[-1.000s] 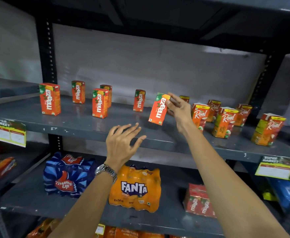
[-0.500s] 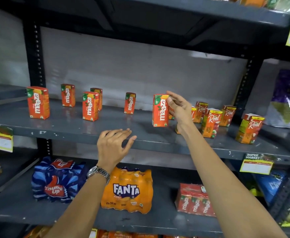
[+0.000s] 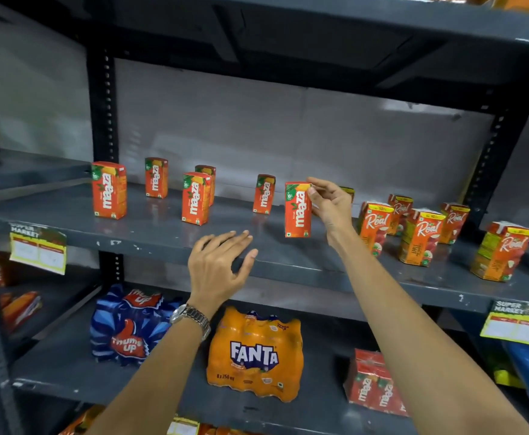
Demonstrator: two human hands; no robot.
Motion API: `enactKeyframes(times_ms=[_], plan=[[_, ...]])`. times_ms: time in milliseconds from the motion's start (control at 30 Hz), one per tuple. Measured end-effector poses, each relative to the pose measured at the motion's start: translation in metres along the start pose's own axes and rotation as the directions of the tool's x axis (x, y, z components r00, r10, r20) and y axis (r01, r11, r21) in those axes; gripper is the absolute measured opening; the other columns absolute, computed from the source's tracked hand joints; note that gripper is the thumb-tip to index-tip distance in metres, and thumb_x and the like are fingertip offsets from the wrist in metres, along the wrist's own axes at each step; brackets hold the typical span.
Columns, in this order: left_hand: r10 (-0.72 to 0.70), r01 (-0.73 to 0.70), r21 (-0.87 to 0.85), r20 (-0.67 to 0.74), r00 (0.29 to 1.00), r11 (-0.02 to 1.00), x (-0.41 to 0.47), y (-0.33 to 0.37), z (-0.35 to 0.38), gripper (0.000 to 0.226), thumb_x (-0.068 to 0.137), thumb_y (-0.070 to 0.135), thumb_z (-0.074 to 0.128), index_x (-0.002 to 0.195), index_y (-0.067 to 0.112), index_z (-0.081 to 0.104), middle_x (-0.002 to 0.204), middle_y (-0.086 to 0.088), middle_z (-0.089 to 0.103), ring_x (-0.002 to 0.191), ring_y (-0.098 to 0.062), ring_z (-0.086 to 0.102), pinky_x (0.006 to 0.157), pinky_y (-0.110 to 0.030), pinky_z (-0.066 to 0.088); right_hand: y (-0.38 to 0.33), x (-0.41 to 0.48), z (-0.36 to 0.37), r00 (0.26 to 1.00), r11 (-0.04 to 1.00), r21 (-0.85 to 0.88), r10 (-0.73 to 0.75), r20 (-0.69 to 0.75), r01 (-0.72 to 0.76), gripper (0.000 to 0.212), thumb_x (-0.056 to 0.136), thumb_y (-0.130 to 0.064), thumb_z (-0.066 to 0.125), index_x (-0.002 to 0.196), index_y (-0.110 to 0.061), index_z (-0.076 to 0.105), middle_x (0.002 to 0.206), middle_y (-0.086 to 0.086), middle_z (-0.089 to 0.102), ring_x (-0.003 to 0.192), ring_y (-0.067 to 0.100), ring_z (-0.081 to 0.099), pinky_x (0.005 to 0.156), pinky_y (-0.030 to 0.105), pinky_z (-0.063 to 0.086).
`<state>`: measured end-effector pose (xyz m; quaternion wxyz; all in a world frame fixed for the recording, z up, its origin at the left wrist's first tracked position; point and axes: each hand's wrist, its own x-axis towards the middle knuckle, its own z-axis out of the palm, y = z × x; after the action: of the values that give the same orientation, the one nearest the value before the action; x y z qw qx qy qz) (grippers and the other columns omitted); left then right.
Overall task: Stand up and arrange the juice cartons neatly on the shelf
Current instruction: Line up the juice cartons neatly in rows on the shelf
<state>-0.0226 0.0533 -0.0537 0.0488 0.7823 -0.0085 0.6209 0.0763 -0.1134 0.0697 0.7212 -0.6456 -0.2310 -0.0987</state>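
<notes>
Tilted a second ago, orange Maaza carton (image 3: 298,210) stands upright mid-shelf (image 3: 163,237); right hand (image 3: 330,204) fingertips pinch its top corner, left hand (image 3: 217,265) fingers spread.

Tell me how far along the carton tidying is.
Every visible carton stands upright, but they are scattered. In hand: the right hand holds a Maaza carton upright on the shelf; the left hand hovers open at the shelf's edge. Left: lining up the spread-out Maaza cartons and the Real cartons.

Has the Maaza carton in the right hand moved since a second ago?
Yes: the Maaza carton, tilted before, now stands upright on the shelf, right hand still touching it.
</notes>
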Motion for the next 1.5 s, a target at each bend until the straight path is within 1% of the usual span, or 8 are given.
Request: enactKeyframes(times_ms=[467,667,733,833,900,1000,1300,1500], plan=[[0.025,-0.026,0.057,0.015,1.000,0.998,-0.003,-0.046,-0.016,0.033,0.091,0.038,0.049,0.086,0.021,0.076,0.088,0.009,0.075,0.086,-0.006,0.069,0.077,-0.028,0.046,0.043,0.030,0.078,0.999,0.999,-0.021,0.032,0.025,-0.031,0.018,0.090,-0.001,0.051,0.104,-0.009,0.059,0.122,0.021,0.061,0.101,0.021,0.057,0.087,0.038,0.052],[-0.151,0.151,0.014,0.008,0.989,0.989,0.011,-0.036,-0.028,0.039,0.088,0.042,0.050,0.066,0.019,0.072,0.061,0.005,0.070,0.057,-0.013,0.066,0.057,-0.020,0.040,0.041,0.017,0.064,0.992,0.989,-0.144,0.058,0.115,-0.041,0.055,0.089,0.008,0.048,0.139,-0.012,0.040,0.144,0.013,0.044,0.131,0.025,0.044,0.097,0.035,0.045],[-0.427,0.427,-0.026,0.001,0.904,0.904,0.037,-0.029,-0.040,0.043,0.090,0.046,0.048,0.063,0.018,0.067,0.051,0.002,0.059,0.049,-0.019,0.057,0.048,-0.017,0.029,0.046,0.011,0.058,0.990,0.982,-0.157,0.117,0.083,-0.103,0.069,0.085,0.008,0.055,0.145,-0.016,0.028,0.146,0.016,0.040,0.132,0.028,0.042,0.101,0.037,0.044],[-0.697,0.704,-0.089,0.098,0.711,0.705,0.072,-0.054,-0.035,0.035,0.086,0.037,0.062,0.113,0.015,0.063,0.100,-0.003,0.071,0.092,-0.023,0.065,0.073,-0.027,0.046,0.049,0.007,0.059,0.960,0.941,-0.270,0.247,0.130,-0.206,0.080,0.080,-0.001,0.066,0.145,-0.014,0.021,0.143,0.016,0.043,0.129,0.029,0.045,0.106,0.045,0.041],[-0.744,0.798,-0.069,0.321,0.586,0.599,0.081,-0.079,-0.025,0.072,0.074,0.035,0.075,0.133,0.012,0.042,0.128,-0.009,0.057,0.115,-0.029,0.055,0.093,-0.039,0.043,0.050,0.005,0.063,0.943,0.916,-0.350,0.276,0.187,-0.199,0.080,0.078,-0.006,0.071,0.142,-0.013,0.024,0.139,0.015,0.047,0.126,0.028,0.047,0.106,0.043,0.041],[-0.728,0.810,0.094,0.507,0.461,0.579,0.081,-0.090,-0.009,0.097,0.062,0.038,0.084,0.135,0.008,0.028,0.134,-0.014,0.046,0.122,-0.034,0.047,0.102,-0.046,0.038,0.052,0.005,0.069,0.926,0.883,-0.440,0.291,0.239,-0.163,0.071,0.079,-0.013,0.070,0.138,-0.012,0.031,0.138,0.013,0.050,0.125,0.027,0.050,0.107,0.041,0.038],[-0.704,0.714,0.181,0.442,0.555,0.677,0.079,-0.090,0.006,0.077,0.065,0.039,0.082,0.121,0.007,0.040,0.119,-0.017,0.055,0.108,-0.035,0.054,0.089,-0.043,0.045,0.053,0.007,0.065,0.924,0.859,-0.490,0.296,0.241,-0.147,0.048,0.086,-0.004,0.059,0.129,-0.006,0.039,0.132,0.015,0.054,0.120,0.027,0.053,0.104,0.038,0.041],[-0.733,0.759,0.148,0.430,0.527,0.634,0.079,-0.093,0.005,0.080,0.063,0.036,0.084,0.124,0.007,0.041,0.121,-0.016,0.056,0.110,-0.034,0.055,0.094,-0.045,0.046,0.049,0.000,0.062,0.925,0.849,-0.515,0.283,0.254,-0.117,0.047,0.086,-0.006,0.059,0.129,-0.004,0.039,0.132,0.016,0.053,0.121,0.028,0.052,0.103,0.038,0.041]])
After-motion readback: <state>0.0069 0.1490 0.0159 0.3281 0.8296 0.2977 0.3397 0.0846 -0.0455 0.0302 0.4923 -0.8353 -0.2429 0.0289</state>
